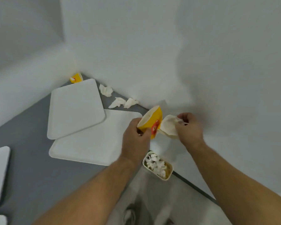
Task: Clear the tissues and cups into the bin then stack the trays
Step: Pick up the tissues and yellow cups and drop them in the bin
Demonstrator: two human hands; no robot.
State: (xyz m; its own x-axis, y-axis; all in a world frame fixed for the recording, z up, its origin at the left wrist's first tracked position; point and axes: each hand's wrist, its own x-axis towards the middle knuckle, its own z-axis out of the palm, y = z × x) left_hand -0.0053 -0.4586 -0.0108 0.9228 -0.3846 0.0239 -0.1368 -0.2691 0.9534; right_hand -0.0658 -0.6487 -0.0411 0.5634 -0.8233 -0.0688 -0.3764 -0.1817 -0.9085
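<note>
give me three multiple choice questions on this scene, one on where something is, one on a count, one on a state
1. Where is the bin?
A. on the upper tray
B. below the hands, at the table edge
C. against the far wall

2. How many crumpled tissues lie loose on the grey table by the wall?
A. one
B. three
C. six

3. What is the left hand doing?
A. resting flat on a tray
B. hanging empty
C. gripping a yellow paper cup

Answers:
1. B, the bin sits under the hands, beside the table edge, already holding tissues.
2. B, three tissues show: one near the upper tray, two more further right.
3. C, the fingers wrap the tilted cup while the right hand holds a crumpled tissue.
</note>
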